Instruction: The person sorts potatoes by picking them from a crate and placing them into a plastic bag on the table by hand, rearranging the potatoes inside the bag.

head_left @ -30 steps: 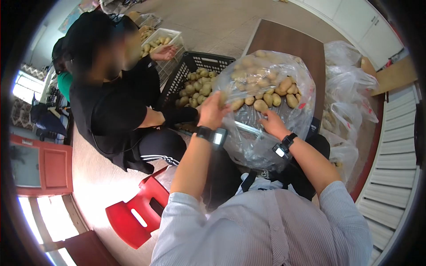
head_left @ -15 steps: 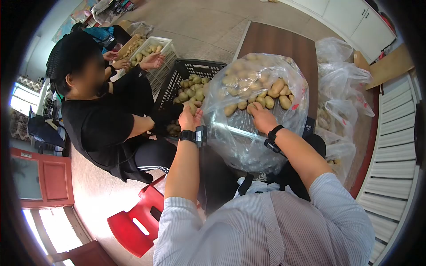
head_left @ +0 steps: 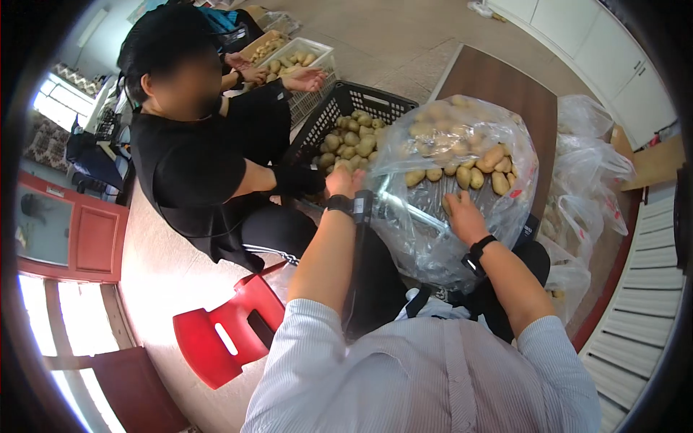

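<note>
Potato (head_left: pixel 447 205) sits clamped btwn thumb & fingers of your R hand (head_left: pixel 464 214), which is over the near part of the clear plastic bag (head_left: pixel 426 249). Bag lies on the brown table (head_left: pixel 498 76), its near side toward your lap; the loose potatoes (head_left: pixel 473 177) are bunched at its far end, some bare to view, others seen thru the film.

Your L hand (head_left: pixel 343 182) is at the near side of the black crate (head_left: pixel 375 101), fingers curled, just beside the bag's L edge. Can't tell if it's clamped on anything. Crate potatoes (head_left: pixel 354 137) are heaped right beyond it. Your hands are apart from each other, w/ a wrist device (head_left: pixel 363 207) on the L & a black watch (head_left: pixel 474 258) on the R.

To your L, a co-worker in black (head_left: pixel 191 177) sits up close to the crate, one open hand (head_left: pixel 304 79) near the white crate (head_left: pixel 310 97), which also has potatoes in it. Red chair (head_left: pixel 216 343) stands on the floor behind that person. On your R, more plastic bags (head_left: pixel 581 162) lie past the table, contents mostly hidden.
</note>
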Motion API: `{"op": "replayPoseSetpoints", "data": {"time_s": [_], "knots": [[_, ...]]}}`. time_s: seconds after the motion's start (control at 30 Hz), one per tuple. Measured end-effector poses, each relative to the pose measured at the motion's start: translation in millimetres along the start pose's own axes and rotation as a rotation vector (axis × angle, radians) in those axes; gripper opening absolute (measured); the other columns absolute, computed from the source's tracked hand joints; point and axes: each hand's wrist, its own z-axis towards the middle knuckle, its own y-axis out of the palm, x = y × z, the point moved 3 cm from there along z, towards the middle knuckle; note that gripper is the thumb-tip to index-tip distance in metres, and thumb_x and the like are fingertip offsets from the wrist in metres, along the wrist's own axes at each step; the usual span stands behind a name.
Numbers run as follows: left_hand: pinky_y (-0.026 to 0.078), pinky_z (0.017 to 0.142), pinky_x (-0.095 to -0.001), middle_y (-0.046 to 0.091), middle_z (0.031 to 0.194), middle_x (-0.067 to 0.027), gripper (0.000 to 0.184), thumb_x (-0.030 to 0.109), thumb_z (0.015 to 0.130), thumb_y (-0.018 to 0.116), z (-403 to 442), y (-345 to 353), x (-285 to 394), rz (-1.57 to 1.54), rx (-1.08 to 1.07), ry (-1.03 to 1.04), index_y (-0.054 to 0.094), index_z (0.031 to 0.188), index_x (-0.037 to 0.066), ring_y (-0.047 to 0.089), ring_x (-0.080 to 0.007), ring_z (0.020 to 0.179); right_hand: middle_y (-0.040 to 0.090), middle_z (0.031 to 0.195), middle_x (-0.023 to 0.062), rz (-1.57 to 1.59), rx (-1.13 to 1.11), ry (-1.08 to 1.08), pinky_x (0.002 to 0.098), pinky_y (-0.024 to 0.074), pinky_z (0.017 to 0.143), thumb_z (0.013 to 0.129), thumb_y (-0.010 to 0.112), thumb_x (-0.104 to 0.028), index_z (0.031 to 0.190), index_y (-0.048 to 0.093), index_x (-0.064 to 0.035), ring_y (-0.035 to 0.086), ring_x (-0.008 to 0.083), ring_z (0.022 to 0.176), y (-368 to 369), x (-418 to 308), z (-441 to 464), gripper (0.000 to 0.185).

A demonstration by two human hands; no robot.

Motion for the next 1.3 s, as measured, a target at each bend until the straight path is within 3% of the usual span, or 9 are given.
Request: {"op": "replayPoseSetpoints", "data": {"time_s": [0.5,0.67,0.7,0.9,1.0,1.07,1.1,1.17,1.3], "knots": [[0.057,0.084,-0.0528,0.054,0.119,-0.0246,0.03,0.005,0.092,0.047,13,-13,1,-0.117,-0.036,-0.005,0.049,0.119,-0.006,0.06,-0.0456,0.108,0.05,0.113,0.0215,0.048,-0.048,0.069,0.0497,0.0521,0.079,0.083,0.055,-0.005,0.123,0.051,-0.0141,0.062,0.042,0.091,6,2,-33,0.041],[0.056,0.078,-0.0528,0.057,0.102,-0.0173,0.026,0.019,0.096,0.052,20,-7,1,0.13,-0.059,0.033,0.048,0.112,-0.001,0.063,-0.0381,0.089,0.048,0.115,0.0222,0.174,-0.092,0.115,0.0491,0.0512,0.083,0.076,0.059,0.0,0.125,0.05,-0.0107,0.061,0.045,0.095,4,4,-37,0.051],[0.058,0.067,-0.0451,0.055,0.1,-0.0141,0.029,0.022,0.097,0.054,6,0,2,0.151,-0.055,0.041,0.05,0.114,-0.002,0.063,-0.0319,0.078,0.048,0.115,0.0222,0.173,-0.089,0.127,0.0491,0.0512,0.083,0.076,0.059,0.0,0.125,0.05,-0.0107,0.061,0.045,0.095,5,8,-38,0.051],[0.053,0.057,-0.0361,0.06,0.092,-0.0081,0.025,0.022,0.096,0.054,-39,27,5,0.402,-0.25,0.088,0.054,0.112,0.003,0.062,-0.0226,0.07,0.055,0.115,0.025,0.406,0.11,0.13,0.047,0.0491,0.087,0.079,0.065,-0.013,0.126,0.05,-0.0099,0.059,0.0477,0.095,30,36,-29,0.05],[0.051,0.055,-0.0335,0.061,0.091,-0.0073,0.023,0.022,0.095,0.055,-58,39,0,0.51,-0.356,0.068,0.056,0.109,0.004,0.062,-0.0208,0.068,0.06,0.111,0.0199,0.593,0.107,0.192,0.0417,0.0505,0.08,0.084,0.064,-0.023,0.127,0.049,-0.0088,0.062,0.0377,0.091,31,44,-19,0.047],[0.05,0.054,-0.0321,0.062,0.091,-0.0073,0.023,0.022,0.095,0.056,-65,45,-5,0.554,-0.41,0.049,0.057,0.108,0.004,0.063,-0.0203,0.067,0.06,0.107,0.0114,1.143,-0.19,0.675,0.0341,0.0492,0.072,0.09,0.059,-0.032,0.129,0.048,-0.0077,0.061,0.0233,0.083,11,24,-17,0.047],[0.049,0.054,-0.0327,0.064,0.093,-0.0076,0.023,0.024,0.095,0.056,-68,47,-9,0.623,-0.448,0.028,0.057,0.107,0.005,0.062,-0.0207,0.068,0.06,0.107,0.0114,1.143,-0.188,0.677,0.0342,0.0492,0.072,0.09,0.059,-0.032,0.129,0.048,-0.0077,0.061,0.0233,0.083,11,24,-15,0.047],[0.047,0.054,-0.0322,0.066,0.098,-0.0092,0.028,0.028,0.094,0.058,-72,51,-15,0.727,-0.535,-0.022,0.056,0.11,0.005,0.061,-0.0208,0.065,0.059,0.104,0.0069,1.585,-0.216,0.687,0.0287,0.0455,0.066,0.095,0.052,-0.036,0.129,0.048,-0.0096,0.054,0.014,0.073,15,16,-12,0.044],[0.047,0.056,-0.0317,0.066,0.102,-0.0112,0.036,0.031,0.094,0.059,-86,58,-25,0.853,-0.66,-0.125,0.052,0.118,0.005,0.063,-0.0217,0.068,0.06,0.103,0.008,1.753,-0.303,0.614,0.0292,0.0446,0.063,0.097,0.049,-0.034,0.13,0.048,-0.0111,0.052,0.0146,0.067,4,-4,1,0.04]]}}
